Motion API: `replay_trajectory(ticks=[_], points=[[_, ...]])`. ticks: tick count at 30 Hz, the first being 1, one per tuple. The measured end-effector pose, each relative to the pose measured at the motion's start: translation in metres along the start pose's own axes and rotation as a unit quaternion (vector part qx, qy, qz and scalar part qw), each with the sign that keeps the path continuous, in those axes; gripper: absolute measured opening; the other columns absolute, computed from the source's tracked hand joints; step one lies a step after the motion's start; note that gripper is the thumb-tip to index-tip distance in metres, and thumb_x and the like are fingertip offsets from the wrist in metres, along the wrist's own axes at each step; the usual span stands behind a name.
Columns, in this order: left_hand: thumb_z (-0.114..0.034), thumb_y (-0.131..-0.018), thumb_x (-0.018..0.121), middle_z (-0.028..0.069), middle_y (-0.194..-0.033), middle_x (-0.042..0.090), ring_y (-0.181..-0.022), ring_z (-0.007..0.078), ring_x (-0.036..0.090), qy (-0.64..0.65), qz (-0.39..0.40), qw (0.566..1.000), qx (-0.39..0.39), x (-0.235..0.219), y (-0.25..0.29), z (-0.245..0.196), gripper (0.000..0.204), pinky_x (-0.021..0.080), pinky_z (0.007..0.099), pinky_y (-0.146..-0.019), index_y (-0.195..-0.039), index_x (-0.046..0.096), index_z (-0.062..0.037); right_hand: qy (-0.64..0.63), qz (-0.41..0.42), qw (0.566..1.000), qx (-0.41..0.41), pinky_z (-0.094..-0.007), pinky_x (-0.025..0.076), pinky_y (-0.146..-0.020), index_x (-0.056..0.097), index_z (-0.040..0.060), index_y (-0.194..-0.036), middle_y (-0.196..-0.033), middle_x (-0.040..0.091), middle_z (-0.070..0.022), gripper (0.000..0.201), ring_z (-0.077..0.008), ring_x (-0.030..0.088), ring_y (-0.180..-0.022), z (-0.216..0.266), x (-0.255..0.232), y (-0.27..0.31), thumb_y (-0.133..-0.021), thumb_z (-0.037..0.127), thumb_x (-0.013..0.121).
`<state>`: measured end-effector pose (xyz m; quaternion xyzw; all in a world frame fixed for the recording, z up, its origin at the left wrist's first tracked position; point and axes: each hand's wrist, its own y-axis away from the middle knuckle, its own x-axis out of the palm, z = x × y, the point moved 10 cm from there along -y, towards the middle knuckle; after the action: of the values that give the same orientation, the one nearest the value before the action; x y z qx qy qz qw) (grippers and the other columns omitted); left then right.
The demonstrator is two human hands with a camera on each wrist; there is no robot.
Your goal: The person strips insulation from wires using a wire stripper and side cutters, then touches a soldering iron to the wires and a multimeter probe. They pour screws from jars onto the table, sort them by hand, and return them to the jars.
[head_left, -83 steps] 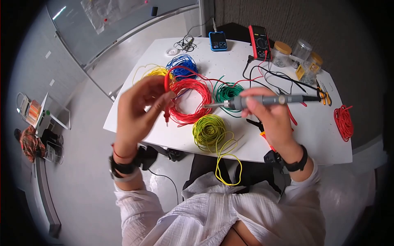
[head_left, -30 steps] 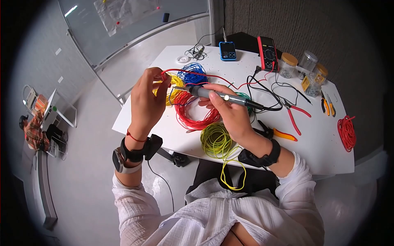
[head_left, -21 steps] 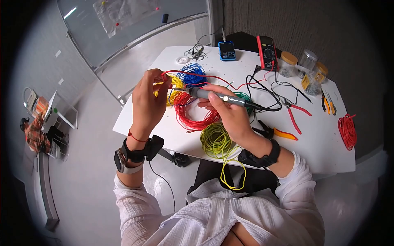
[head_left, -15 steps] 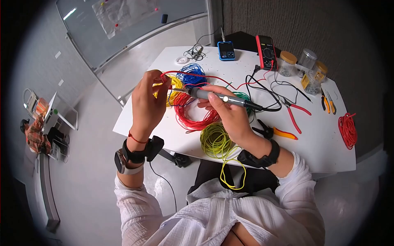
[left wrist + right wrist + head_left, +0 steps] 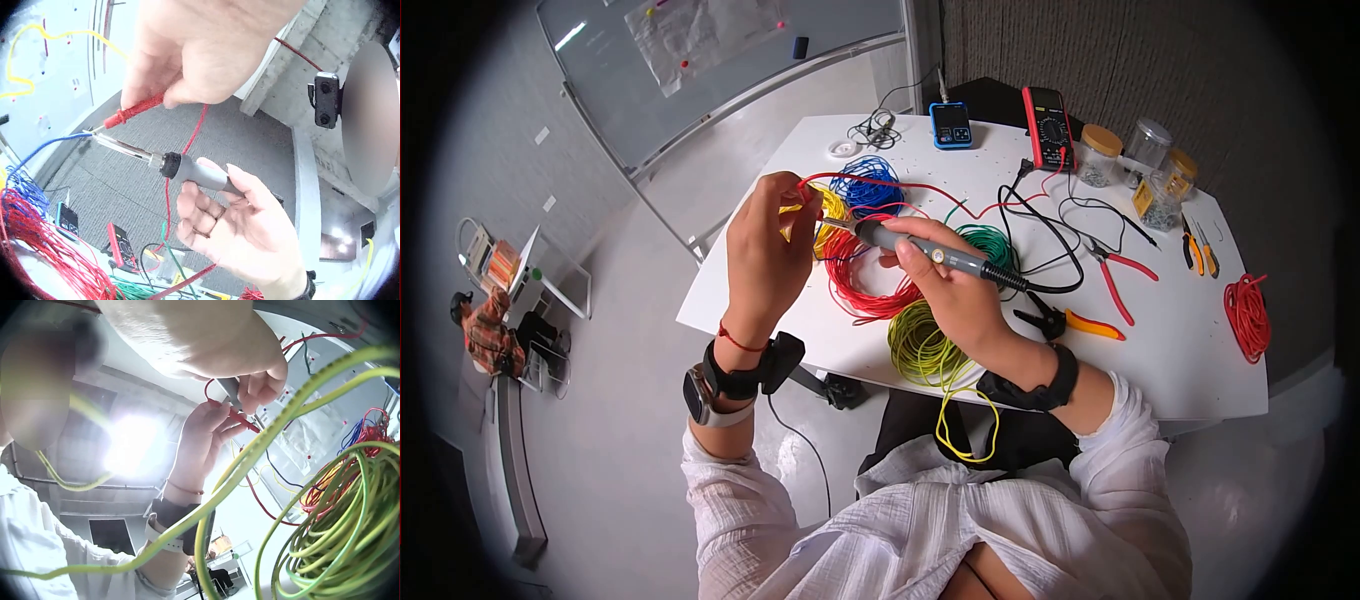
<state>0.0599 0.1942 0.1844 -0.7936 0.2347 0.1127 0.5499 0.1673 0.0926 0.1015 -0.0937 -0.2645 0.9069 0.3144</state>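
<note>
1. The left hand pinched a red probe between thumb and fingers, closed down to its width, the probe's pointed end jutting out past them.
2. Opposite, the right hand gripped a grey soldering iron, thumb and fingers drawn in around its handle.
3. Just beyond the left fingers, the iron's metal tip, the probe's point and the end of a blue wire converged; actual contact could not be told.
4. The step in hand appeared to be bringing iron and probe together at that wire end; the next move seemed to call for two steady hands, hot metal clear of the left fingers.
5. Beneath and between the fingers lay a red coil; farther past them, a multimeter sat on the worktop.
</note>
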Motion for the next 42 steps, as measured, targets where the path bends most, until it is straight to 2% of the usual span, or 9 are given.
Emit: replay_trajectory(ticks=[8, 10, 17, 19, 35, 37, 38, 40, 42], points=[[0.003, -0.078, 0.058, 0.0129, -0.078, 0.059, -0.072, 0.0227, 0.062, -0.034, -0.017, 0.999, 0.025, -0.001, 0.001, -0.003, 0.017, 0.054, 0.0285, -0.061, -0.090, 0.047, 0.0007, 0.142, -0.015, 0.982, -0.120, -0.0306, 0.050, -0.067, 0.058, 0.0017, -0.098, -0.088, 0.064, -0.0132, 0.020, -0.0243, 0.064, -0.077, 0.041, 0.001, 0.005, -0.083, 0.014, 0.059], [0.003, -0.078, 0.058, 0.0128, -0.078, 0.059, -0.072, 0.0228, 0.062, -0.035, -0.017, 0.999, 0.021, -0.002, 0.001, -0.002, 0.017, 0.054, 0.0285, -0.061, -0.090, 0.047, 0.0005, 0.152, -0.016, 0.972, -0.179, -0.0236, 0.048, -0.061, 0.058, 0.0004, -0.101, -0.085, 0.063, -0.0090, 0.020, -0.0113, 0.060, -0.070, 0.049, 0.002, 0.008, -0.085, 0.013, 0.056], [0.000, -0.080, 0.059, 0.0115, -0.081, 0.058, -0.075, 0.0152, 0.061, -0.032, -0.006, 0.999, 0.009, 0.000, 0.002, 0.001, 0.016, 0.054, 0.0254, -0.063, -0.092, 0.049, 0.0031, 0.135, -0.009, 0.980, -0.147, -0.0233, 0.048, -0.061, 0.058, 0.0009, -0.102, -0.084, 0.063, -0.0093, 0.020, -0.0114, 0.060, -0.069, 0.046, 0.002, 0.007, -0.086, 0.013, 0.056], [0.001, -0.079, 0.059, 0.0120, -0.079, 0.058, -0.073, 0.0190, 0.061, -0.031, -0.013, 0.999, 0.014, 0.000, 0.001, -0.002, 0.016, 0.054, 0.0270, -0.063, -0.091, 0.048, 0.0016, 0.127, -0.021, 0.984, -0.123, -0.0306, 0.050, -0.066, 0.059, 0.0019, -0.096, -0.087, 0.064, -0.0127, 0.017, -0.0251, 0.063, -0.077, 0.044, 0.000, 0.006, -0.082, 0.012, 0.060], [0.003, -0.077, 0.059, 0.0125, -0.079, 0.059, -0.074, 0.0221, 0.062, -0.024, -0.008, 1.000, 0.008, 0.000, 0.000, -0.003, 0.017, 0.054, 0.0289, -0.063, -0.090, 0.047, 0.0008, 0.128, -0.027, 0.982, -0.135, -0.0301, 0.050, -0.066, 0.059, 0.0017, -0.095, -0.087, 0.064, -0.0119, 0.018, -0.0243, 0.063, -0.076, 0.045, -0.001, 0.005, -0.081, 0.012, 0.060], [0.003, -0.077, 0.059, 0.0124, -0.080, 0.059, -0.075, 0.0220, 0.062, -0.025, -0.006, 1.000, 0.004, 0.001, 0.000, -0.001, 0.017, 0.055, 0.0288, -0.064, -0.090, 0.047, 0.0007, 0.139, -0.011, 0.979, -0.149, -0.0240, 0.048, -0.062, 0.058, 0.0006, -0.101, -0.089, 0.064, -0.0106, 0.020, -0.0124, 0.060, -0.069, 0.045, 0.001, 0.006, -0.085, 0.013, 0.056], [0.003, -0.077, 0.059, 0.0122, -0.080, 0.059, -0.075, 0.0218, 0.062, -0.026, -0.004, 1.000, 0.001, 0.001, 0.000, 0.000, 0.017, 0.055, 0.0287, -0.064, -0.090, 0.047, 0.0005, 0.139, -0.012, 0.979, -0.149, -0.0240, 0.048, -0.062, 0.058, 0.0006, -0.101, -0.089, 0.064, -0.0106, 0.020, -0.0124, 0.060, -0.069, 0.046, 0.001, 0.006, -0.085, 0.013, 0.056], [0.003, -0.077, 0.059, 0.0122, -0.080, 0.059, -0.075, 0.0217, 0.062, -0.024, -0.004, 1.000, 0.002, 0.001, 0.000, -0.001, 0.017, 0.054, 0.0285, -0.063, -0.090, 0.047, 0.0004, 0.136, -0.027, 0.981, -0.135, -0.0298, 0.050, -0.066, 0.059, 0.0021, -0.096, -0.087, 0.064, -0.0115, 0.019, -0.0236, 0.063, -0.076, 0.046, -0.001, 0.005, -0.081, 0.012, 0.061], [0.003, -0.077, 0.059, 0.0121, -0.080, 0.059, -0.075, 0.0216, 0.062, -0.023, -0.005, 1.000, 0.004, 0.001, 0.000, -0.001, 0.017, 0.054, 0.0283, -0.063, -0.090, 0.047, 0.0003, 0.135, -0.026, 0.981, -0.135, -0.0297, 0.050, -0.065, 0.059, 0.0022, -0.096, -0.087, 0.064, -0.0116, 0.018, -0.0238, 0.063, -0.076, 0.046, -0.002, 0.005, -0.081, 0.012, 0.060]])
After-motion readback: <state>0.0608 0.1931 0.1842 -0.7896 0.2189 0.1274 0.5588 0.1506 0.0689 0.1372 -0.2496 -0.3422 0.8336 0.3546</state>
